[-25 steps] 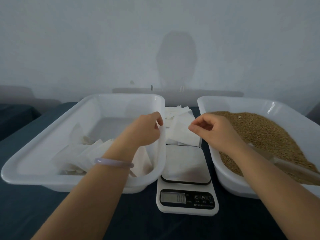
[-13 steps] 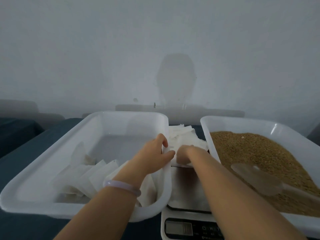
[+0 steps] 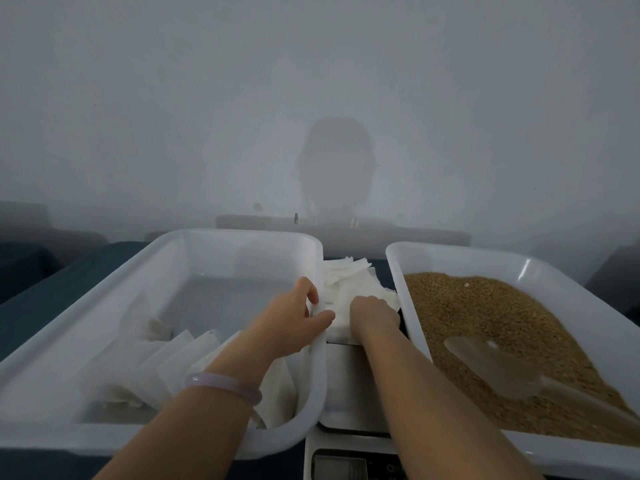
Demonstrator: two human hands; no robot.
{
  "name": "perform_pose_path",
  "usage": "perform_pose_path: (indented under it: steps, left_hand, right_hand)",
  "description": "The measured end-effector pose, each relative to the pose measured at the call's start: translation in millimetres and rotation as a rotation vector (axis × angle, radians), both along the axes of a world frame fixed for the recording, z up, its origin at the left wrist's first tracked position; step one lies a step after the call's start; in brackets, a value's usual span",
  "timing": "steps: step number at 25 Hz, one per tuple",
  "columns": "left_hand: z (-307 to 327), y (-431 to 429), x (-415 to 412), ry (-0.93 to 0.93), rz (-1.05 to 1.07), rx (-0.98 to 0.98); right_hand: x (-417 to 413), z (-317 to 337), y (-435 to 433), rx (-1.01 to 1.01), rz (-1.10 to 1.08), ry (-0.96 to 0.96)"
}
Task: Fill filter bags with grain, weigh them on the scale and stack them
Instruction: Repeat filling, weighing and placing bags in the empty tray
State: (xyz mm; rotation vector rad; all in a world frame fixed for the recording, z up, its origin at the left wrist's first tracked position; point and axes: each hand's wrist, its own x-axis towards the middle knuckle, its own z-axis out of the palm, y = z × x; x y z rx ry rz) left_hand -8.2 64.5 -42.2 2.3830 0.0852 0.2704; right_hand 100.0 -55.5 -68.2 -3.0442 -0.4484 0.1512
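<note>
A person leans over a dark-covered table, both hands meeting at a pile of empty filter bags that lies between two white plastic trays, just behind the scale.

The left hand, a pale bracelet on its wrist, straddles the right rim of the left tray. Its fingers are curled and its thumb reaches toward the pile, closing on something white. Whether that is a bag's edge or the tray's rim cannot be told.

The right hand rests knuckles-up on the near edge of the pile. Its fingertips are tucked under and hidden, so it is unclear whether they pinch a bag.

Inside the left tray, more white filter bags lean in a row along the near side. The right tray holds a bed of brown grain with a translucent scoop lying on it. The scale's platform sits bare under the right forearm, and its display is cut off at the bottom of the view.
</note>
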Motion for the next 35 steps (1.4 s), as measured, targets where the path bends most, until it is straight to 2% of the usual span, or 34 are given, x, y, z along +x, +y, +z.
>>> perform_pose_path:
  steps: [4, 6, 8, 12, 14, 17, 19, 21, 22, 23, 26, 27, 28, 29, 32, 33, 35]
  left_hand:
    - [1, -1, 1, 0.015, 0.01, -0.014]
    - [1, -1, 2, 0.026, 0.022, -0.022]
    - [0, -1, 2, 0.017, 0.03, -0.015]
    - [-1, -1, 2, -0.01, 0.022, -0.046]
    - [0, -2, 2, -0.002, 0.032, -0.004]
    - [2, -6, 1, 0.024, 0.048, 0.073]
    - [8, -9, -1, 0.026, 0.071, 0.182]
    - [19, -15, -2, -0.064, 0.082, 0.322]
    - [25, -22, 0, -0.137, 0.077, 0.289]
    - [32, -31, 3, -0.176, 0.068, 0.177]
    - [42, -57, 16, -0.025, -0.024, -0.392]
    - [39, -61, 17, 0.02, -0.082, -0.538]
    - [35, -63, 18, 0.026, -0.141, -0.57]
    - [30, -62, 20, -0.002, -0.207, -0.486]
    - [21, -60, 21, -0.183, -0.352, -0.009]
    - [21, -61, 22, -0.3, -0.331, 0.04]
    - [24, -60, 25, -0.484, -0.232, -0.022]
  right_hand:
    - [-4, 14, 1, -0.023, -0.024, 0.063]
    - [-7, 29, 2, -0.02, 0.019, 0.015]
    - [-11, 46, -4, 0.073, 0.064, -0.08]
    - [-15, 80, -37, 0.431, 0.1, -0.137]
    - [-18, 83, -59, 0.72, 0.084, -0.089]
    - [-25, 73, -79, 1.219, -0.028, 0.121]
    - [-28, 64, -84, 1.372, -0.081, 0.262]
    - [-29, 61, -86, 1.473, -0.077, 0.369]
    - [-29, 60, -86, 1.523, -0.06, 0.415]
    - [-30, 61, -86, 1.564, -0.04, 0.456]
    - [-32, 59, -86, 1.614, 0.001, 0.521]
    - [-32, 59, -86, 1.639, -0.01, 0.528]
    - [-32, 60, -87, 1.671, -0.033, 0.535]
    - [-31, 61, -88, 1.703, -0.063, 0.548]
    - [-27, 63, -90, 1.714, -0.083, 0.606]
    - [-28, 64, -88, 1.702, -0.058, 0.624]
    - [-30, 64, -85, 1.716, -0.027, 0.673]
